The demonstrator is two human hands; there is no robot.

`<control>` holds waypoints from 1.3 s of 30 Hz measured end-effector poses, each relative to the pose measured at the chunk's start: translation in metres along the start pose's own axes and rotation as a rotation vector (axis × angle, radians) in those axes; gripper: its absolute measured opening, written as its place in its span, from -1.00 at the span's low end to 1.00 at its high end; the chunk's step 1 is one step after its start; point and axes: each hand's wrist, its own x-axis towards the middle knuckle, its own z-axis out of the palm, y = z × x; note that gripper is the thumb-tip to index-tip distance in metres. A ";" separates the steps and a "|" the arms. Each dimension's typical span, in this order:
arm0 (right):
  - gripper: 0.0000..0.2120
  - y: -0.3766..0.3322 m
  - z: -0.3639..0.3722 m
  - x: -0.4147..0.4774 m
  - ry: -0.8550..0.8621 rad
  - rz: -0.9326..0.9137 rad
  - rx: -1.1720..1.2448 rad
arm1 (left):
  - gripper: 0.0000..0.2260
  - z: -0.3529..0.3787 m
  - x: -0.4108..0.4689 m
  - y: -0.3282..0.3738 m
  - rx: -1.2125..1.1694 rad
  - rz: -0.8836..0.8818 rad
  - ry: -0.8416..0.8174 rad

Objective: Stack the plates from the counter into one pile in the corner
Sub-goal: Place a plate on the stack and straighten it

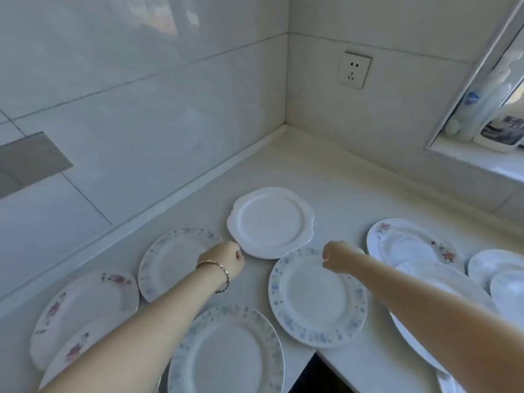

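Note:
A plain white plate with a wavy rim [270, 222] lies on the counter nearest the corner. My left hand [226, 258], with a bracelet on the wrist, is curled at its near left edge; whether it grips the rim is hidden. My right hand [338, 256] is curled at its near right edge, above a blue-flowered plate [317, 299]. Two more blue-flowered plates [173, 262] [226, 353] lie left and near. Red-flowered plates lie far left [85, 307] and right [411, 242].
The counter corner [286, 131] behind the white plate is bare. A wall socket [354, 70] sits above it. Small white plates [499, 270] overlap at the far right. A window sill [482, 157] holds bottles. A dark gap [314, 375] opens at the counter's near edge.

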 end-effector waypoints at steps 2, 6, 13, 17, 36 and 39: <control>-0.62 0.007 0.012 0.005 -0.011 0.092 0.011 | -0.83 0.010 0.007 0.001 -0.036 -0.016 -0.030; -0.51 0.021 0.037 0.014 -0.035 0.224 0.069 | -0.72 0.034 0.015 0.008 -0.139 -0.043 -0.074; -0.42 0.039 0.050 0.042 0.028 0.318 0.148 | -0.73 0.069 0.034 0.007 -0.499 -0.243 -0.095; -0.45 0.055 0.043 0.052 -0.095 0.342 0.277 | -0.77 0.077 0.046 0.002 -0.524 -0.298 -0.096; -0.80 0.080 -0.037 0.015 0.006 0.084 0.752 | -0.64 0.113 0.158 0.009 -1.463 -0.744 -0.087; -0.77 0.088 -0.036 0.009 0.064 0.101 0.893 | -0.66 0.124 0.168 -0.004 -1.372 -0.734 -0.019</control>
